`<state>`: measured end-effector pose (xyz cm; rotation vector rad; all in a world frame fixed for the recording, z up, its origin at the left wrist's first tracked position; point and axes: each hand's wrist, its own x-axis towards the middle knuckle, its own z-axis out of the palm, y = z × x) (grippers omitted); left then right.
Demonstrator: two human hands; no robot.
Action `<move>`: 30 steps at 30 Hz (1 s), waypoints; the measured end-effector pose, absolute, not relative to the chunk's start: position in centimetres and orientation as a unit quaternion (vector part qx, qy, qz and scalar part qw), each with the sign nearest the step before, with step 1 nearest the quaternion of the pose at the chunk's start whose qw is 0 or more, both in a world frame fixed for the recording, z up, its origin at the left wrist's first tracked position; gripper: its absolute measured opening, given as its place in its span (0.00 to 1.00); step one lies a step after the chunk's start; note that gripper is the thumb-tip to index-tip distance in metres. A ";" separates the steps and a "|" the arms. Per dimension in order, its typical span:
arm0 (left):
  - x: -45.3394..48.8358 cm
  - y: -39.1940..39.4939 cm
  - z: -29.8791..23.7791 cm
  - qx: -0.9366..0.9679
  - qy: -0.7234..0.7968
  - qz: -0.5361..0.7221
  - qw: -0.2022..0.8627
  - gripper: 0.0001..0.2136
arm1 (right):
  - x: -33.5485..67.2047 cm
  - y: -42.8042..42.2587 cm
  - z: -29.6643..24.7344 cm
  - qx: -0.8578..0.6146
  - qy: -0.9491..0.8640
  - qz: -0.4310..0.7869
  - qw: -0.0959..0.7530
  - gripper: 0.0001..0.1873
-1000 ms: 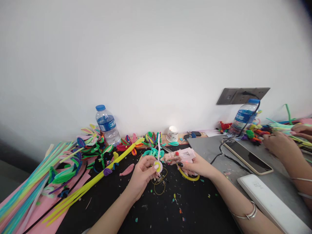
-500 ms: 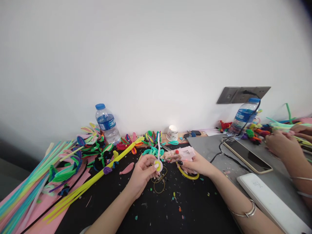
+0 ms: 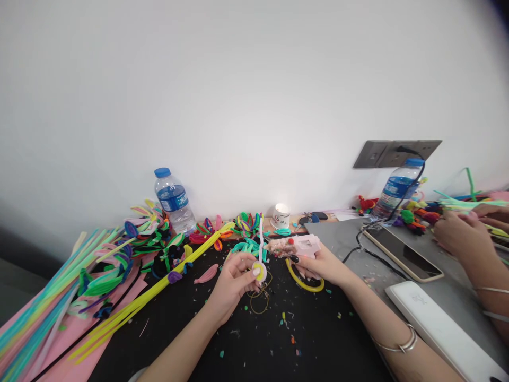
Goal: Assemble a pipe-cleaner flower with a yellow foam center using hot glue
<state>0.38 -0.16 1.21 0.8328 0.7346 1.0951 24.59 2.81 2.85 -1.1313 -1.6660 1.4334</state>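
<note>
Between the thumb and fingers of my left hand [image 3: 234, 284] is a small round yellow-and-white pipe-cleaner piece [image 3: 260, 271], with a pale stem [image 3: 261, 239] standing up from it. My right hand [image 3: 318, 265] is wrapped round a pink glue gun [image 3: 304, 245], whose decorated front points left toward the stem. The nozzle is close to the stem; whether they touch I cannot tell. Under the right hand curves a yellow ring-shaped tube [image 3: 304, 284]. Thin yellowish wire loops [image 3: 260, 300] lie below the left hand, and teal pipe-cleaner loops [image 3: 246, 246] lie behind it.
Pipe cleaners [image 3: 51, 297] and finished leaf shapes [image 3: 103, 281] spread over the left side. Two water bottles [image 3: 173, 204] stand by the wall, as does a lit candle cup [image 3: 280, 216]. At right are a phone [image 3: 403, 253], a white case [image 3: 441, 329] and another person's hands [image 3: 461, 236].
The glue gun has tilted slightly, its nozzle now a little higher and nearer the stem. The stem leans a touch further right. My left hand has barely moved.
</note>
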 end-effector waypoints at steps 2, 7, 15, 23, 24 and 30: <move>0.4 -0.2 1.2 0.375 0.333 0.495 0.710 0.14 | 24.7 2.8 3.0 -0.433 -0.634 0.547 0.333 0.20; 0.4 -0.1 1.3 0.379 0.339 0.492 0.706 0.14 | 24.8 2.5 3.3 -0.426 -0.631 0.575 0.300 0.21; 0.4 -0.1 1.3 0.370 0.340 0.495 0.709 0.15 | 24.7 2.4 3.4 -0.427 -0.626 0.588 0.281 0.20; 0.4 -0.1 1.5 0.370 0.342 0.496 0.708 0.15 | 24.7 2.5 3.4 -0.421 -0.627 0.596 0.273 0.19; 0.4 -0.1 1.5 0.369 0.343 0.496 0.707 0.15 | 24.8 2.5 3.3 -0.422 -0.627 0.595 0.273 0.19; 0.3 -0.1 1.3 0.375 0.340 0.493 0.708 0.14 | 25.0 2.6 3.0 -0.431 -0.620 0.595 0.275 0.19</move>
